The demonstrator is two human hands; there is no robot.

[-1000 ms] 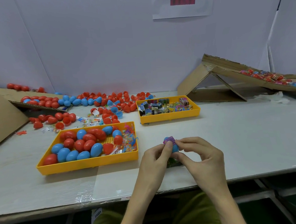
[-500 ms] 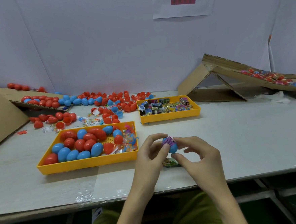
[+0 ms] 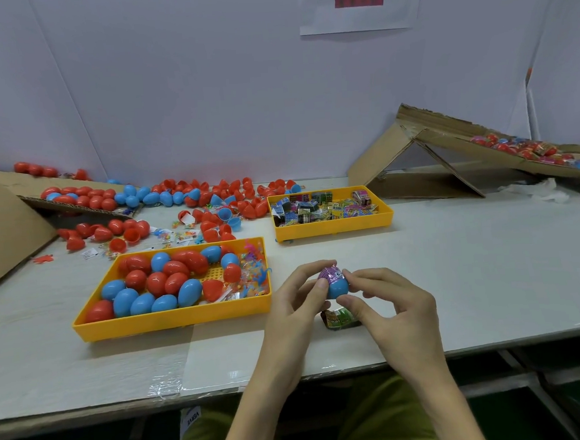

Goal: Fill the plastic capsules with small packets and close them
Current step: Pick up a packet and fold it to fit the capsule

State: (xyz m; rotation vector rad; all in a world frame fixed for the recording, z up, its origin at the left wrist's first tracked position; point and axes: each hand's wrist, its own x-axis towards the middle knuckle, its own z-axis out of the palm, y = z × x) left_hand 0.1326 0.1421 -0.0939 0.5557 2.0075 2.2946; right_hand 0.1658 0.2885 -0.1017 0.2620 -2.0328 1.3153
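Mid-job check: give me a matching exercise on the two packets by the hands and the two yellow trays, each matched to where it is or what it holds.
Things
1. purple packet
2. green packet
3. near tray
4. far tray

Place or contents
A. filled with small packets
B. poking out of the blue capsule pinched by the left hand and right hand
C. lying on the table just below that capsule
D. holds red and blue capsules

Pairs: 1-B, 2-C, 3-D, 4-A
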